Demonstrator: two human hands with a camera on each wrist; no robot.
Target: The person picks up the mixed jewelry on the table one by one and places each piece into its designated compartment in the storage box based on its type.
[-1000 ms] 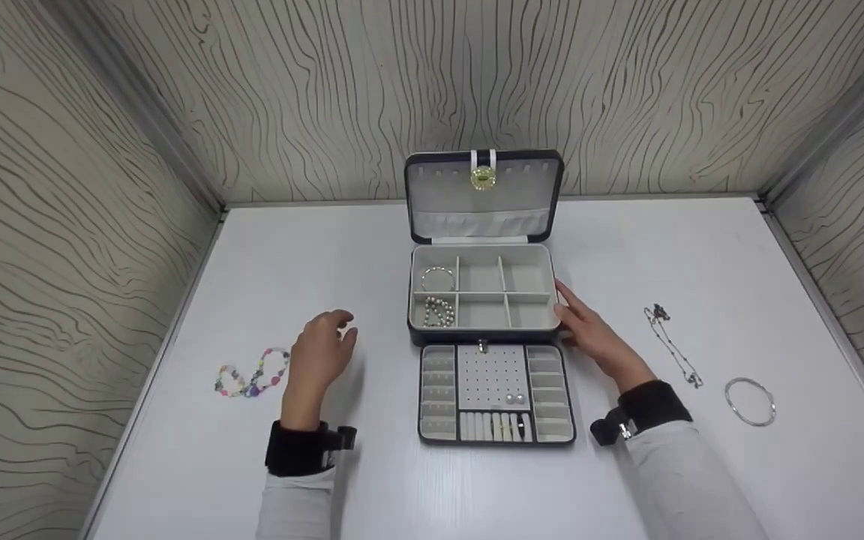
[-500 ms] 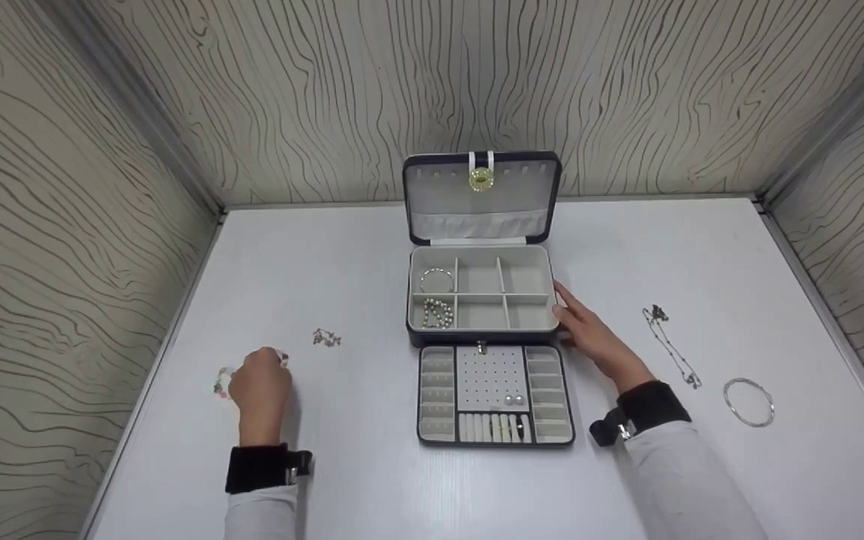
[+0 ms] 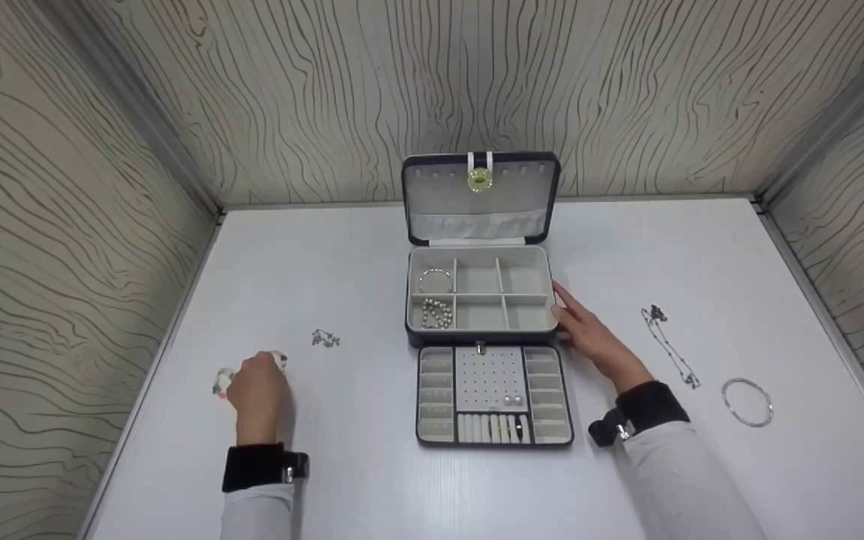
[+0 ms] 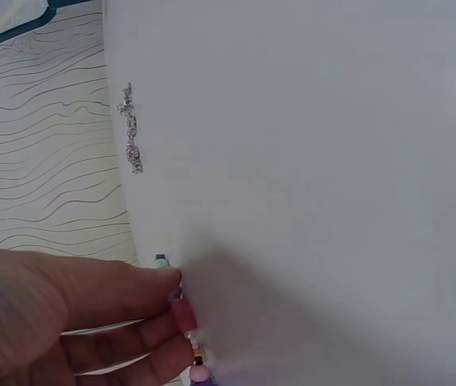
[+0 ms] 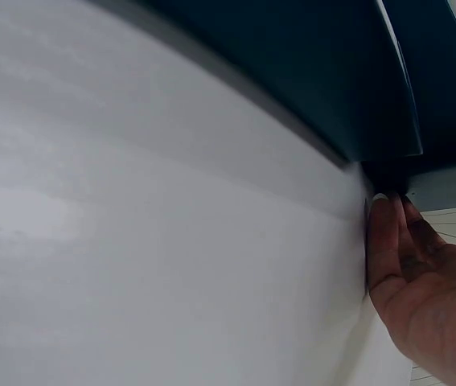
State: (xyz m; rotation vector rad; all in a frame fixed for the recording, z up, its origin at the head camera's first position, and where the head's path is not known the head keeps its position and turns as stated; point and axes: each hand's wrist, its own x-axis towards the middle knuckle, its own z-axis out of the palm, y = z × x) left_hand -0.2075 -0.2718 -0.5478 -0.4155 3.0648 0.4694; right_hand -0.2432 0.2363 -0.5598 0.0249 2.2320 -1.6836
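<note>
Left hand (image 3: 256,390) has swung away from the small chain (image 3: 325,339) and now pinches the bead bracelet (image 4: 186,315) at the table's (image 3: 372,487) left side, so that looks picked next. Right hand (image 3: 589,334) stays flat, fingers straight, against the jewellery box (image 3: 481,289).

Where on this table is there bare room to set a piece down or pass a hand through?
Bare table lies behind the small silver chain left of the jewelry box, and between the box and the long necklace. It is crowded around the left hand on the beaded bracelet, and by the bangle.
</note>
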